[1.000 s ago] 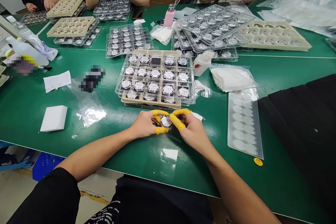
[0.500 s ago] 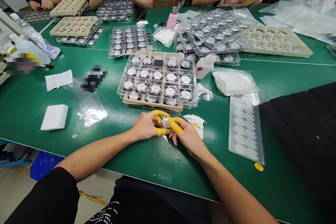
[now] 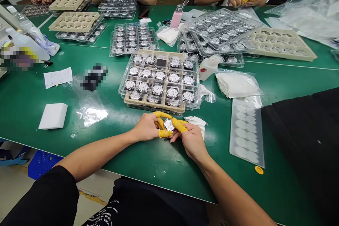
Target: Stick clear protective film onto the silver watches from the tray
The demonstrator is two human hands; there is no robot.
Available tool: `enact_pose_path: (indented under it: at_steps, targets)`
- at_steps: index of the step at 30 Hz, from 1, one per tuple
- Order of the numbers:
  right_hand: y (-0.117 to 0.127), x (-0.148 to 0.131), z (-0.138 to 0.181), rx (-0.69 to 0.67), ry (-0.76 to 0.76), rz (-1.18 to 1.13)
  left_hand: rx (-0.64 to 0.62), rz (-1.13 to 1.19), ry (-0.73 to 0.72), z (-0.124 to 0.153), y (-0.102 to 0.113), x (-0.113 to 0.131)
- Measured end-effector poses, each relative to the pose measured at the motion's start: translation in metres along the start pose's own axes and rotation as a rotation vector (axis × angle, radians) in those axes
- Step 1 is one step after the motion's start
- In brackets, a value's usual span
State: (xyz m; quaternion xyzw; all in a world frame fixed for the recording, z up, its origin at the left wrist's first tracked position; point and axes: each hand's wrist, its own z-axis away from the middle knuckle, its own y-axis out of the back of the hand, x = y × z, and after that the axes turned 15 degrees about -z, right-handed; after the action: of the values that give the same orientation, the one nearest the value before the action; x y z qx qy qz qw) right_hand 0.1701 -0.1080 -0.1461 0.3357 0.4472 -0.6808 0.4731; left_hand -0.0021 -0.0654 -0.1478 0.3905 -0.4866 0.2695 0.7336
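Observation:
Between my hands, above the green table, is a round silver watch case [image 3: 168,124] with a whitish face carrying dark marks. My left hand [image 3: 150,126] grips its left side, with yellow finger cots on the thumb and fingers. At the right edge, the yellow-covered fingers of my right hand [image 3: 190,136] are closed on the same watch case. Just beyond stands a clear tray [image 3: 159,84] of similar watch cases, stacked on a beige tray; one slot in its back row shows only black. A crumpled white cloth [image 3: 197,123] lies behind my right hand.
A sheet of round white stickers [image 3: 246,130] and a yellow ring-shaped piece [image 3: 259,170] lie to the right. A white block [image 3: 53,116] sits at left. More clear trays [image 3: 134,39], a white bottle [image 3: 210,66] and a pink bottle [image 3: 177,17] stand farther back. Co-workers sit opposite.
My right thumb and fingers have shifted slightly right across the watch case, so more of its face shows. My left hand keeps its hold. The view has moved a little.

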Motion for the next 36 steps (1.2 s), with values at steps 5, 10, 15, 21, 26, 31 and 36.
enact_pose_path:
  at_steps: [5, 10, 15, 21, 26, 31, 36]
  targets:
    - [0.004, -0.004, -0.001, -0.055, -0.03, -0.056, 0.019, 0.046, 0.018, -0.001, 0.001, 0.0]
    - [0.0, -0.004, -0.002, -0.079, 0.001, 0.033, 0.002, 0.029, 0.01, -0.001, 0.001, -0.001]
    - [0.005, -0.005, -0.005, -0.124, -0.045, 0.06, 0.023, -0.03, -0.024, 0.0, 0.001, 0.0]
    - [0.013, -0.007, -0.002, -0.075, 0.004, -0.016, 0.004, 0.004, -0.025, -0.002, 0.001, -0.003]
    - [0.007, -0.01, -0.001, -0.097, -0.028, 0.013, -0.019, -0.012, -0.036, -0.003, 0.001, -0.009]
    - [0.001, 0.004, -0.004, -0.065, 0.012, 0.099, -0.032, -0.138, -0.096, -0.001, -0.001, -0.008]
    - [0.016, -0.012, 0.001, 0.093, 0.261, 0.186, -0.016, -0.008, -0.094, 0.0, -0.006, -0.002]
